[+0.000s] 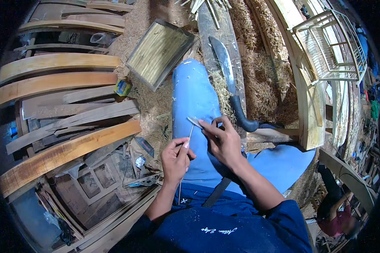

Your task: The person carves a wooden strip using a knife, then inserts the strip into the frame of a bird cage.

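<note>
On the left, the left hand (176,161) holds a thin stick (191,132) between narrowly closed fingers (183,152), above the blue trouser leg (191,90); beside it, the right hand (224,142) pinches a small grey blade (194,121) at the stick's far end; farther right lies a curved knife (224,63)

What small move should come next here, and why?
Probably a light stroke of the small blade-like piece along the thin stick: the right hand pinches that piece, seemingly against the stick's upper end, while the left hand grips the stick just below.
</note>
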